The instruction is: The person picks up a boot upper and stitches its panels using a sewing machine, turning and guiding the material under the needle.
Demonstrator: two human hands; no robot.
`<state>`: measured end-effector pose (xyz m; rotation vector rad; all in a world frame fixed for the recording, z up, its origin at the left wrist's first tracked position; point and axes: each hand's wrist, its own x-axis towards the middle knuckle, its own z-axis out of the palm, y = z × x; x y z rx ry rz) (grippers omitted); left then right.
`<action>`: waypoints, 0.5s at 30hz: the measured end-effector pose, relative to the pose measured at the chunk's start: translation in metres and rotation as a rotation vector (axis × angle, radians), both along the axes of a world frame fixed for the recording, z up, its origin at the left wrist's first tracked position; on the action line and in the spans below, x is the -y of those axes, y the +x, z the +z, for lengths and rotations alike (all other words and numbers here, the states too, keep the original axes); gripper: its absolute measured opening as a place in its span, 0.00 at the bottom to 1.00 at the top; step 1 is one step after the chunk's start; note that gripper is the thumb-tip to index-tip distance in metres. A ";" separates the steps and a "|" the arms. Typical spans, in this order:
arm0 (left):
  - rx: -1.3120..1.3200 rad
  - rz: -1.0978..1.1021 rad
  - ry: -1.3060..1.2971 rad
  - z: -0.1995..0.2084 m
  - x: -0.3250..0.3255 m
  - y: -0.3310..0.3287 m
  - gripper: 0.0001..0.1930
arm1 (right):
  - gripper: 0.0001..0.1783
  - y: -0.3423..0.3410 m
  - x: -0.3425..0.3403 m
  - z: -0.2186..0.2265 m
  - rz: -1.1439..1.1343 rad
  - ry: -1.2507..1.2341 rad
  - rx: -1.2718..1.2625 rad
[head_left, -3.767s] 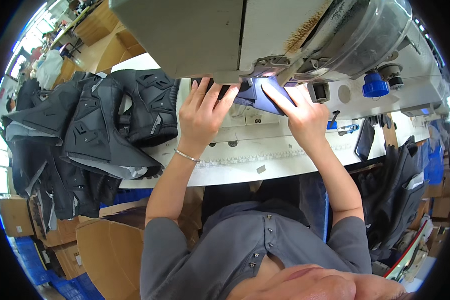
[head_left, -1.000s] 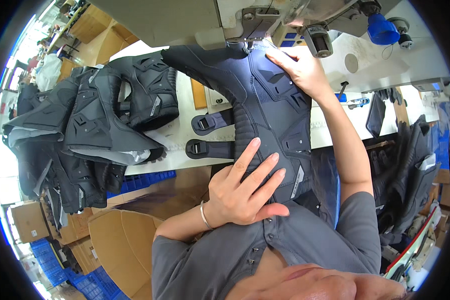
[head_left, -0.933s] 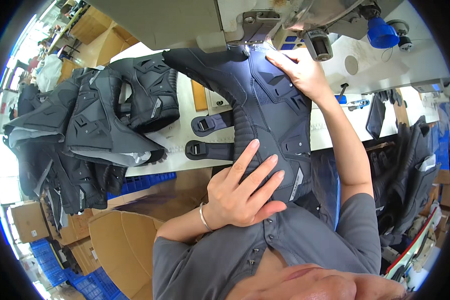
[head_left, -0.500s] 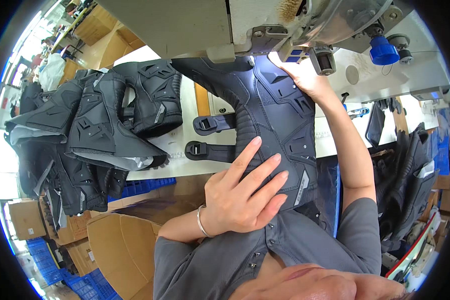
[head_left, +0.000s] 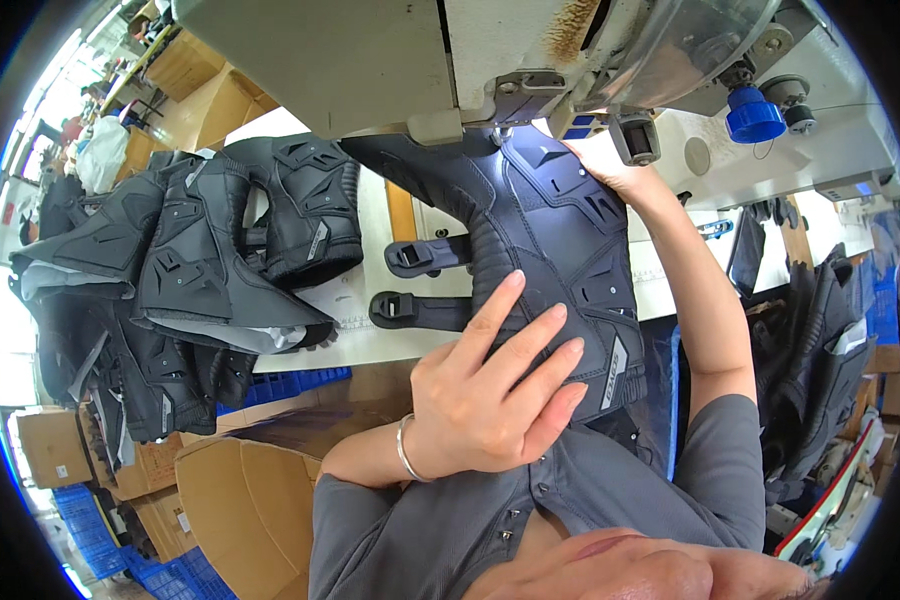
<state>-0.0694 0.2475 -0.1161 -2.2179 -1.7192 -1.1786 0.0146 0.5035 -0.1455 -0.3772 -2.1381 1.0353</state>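
Observation:
A large dark panel of a boot upper, ribbed and moulded, lies across the white table and runs up under the head of a sewing machine. My left hand lies flat on its near end, fingers spread, with a thin bracelet at the wrist. My right hand presses the far end of the panel right beside the machine's foot. Two black buckle straps stick out from the panel's left side.
A heap of dark boot uppers covers the table's left part. More dark pieces hang at the right. Cardboard boxes and blue crates stand below the table. A blue knob sits on the machine.
Earlier both hands worked a small piece at the machine's foot. The large panel now lies under them, and it has slid a little further up under the machine in the last second.

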 end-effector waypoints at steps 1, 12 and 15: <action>0.005 -0.007 0.003 0.002 -0.001 -0.003 0.11 | 0.17 0.001 0.000 0.000 -0.001 -0.001 0.001; 0.041 -0.027 -0.025 0.013 -0.005 -0.017 0.11 | 0.19 -0.003 -0.009 -0.003 0.030 -0.012 0.073; 0.044 -0.046 -0.034 0.016 -0.006 -0.026 0.10 | 0.19 -0.004 -0.012 -0.014 0.032 -0.101 0.000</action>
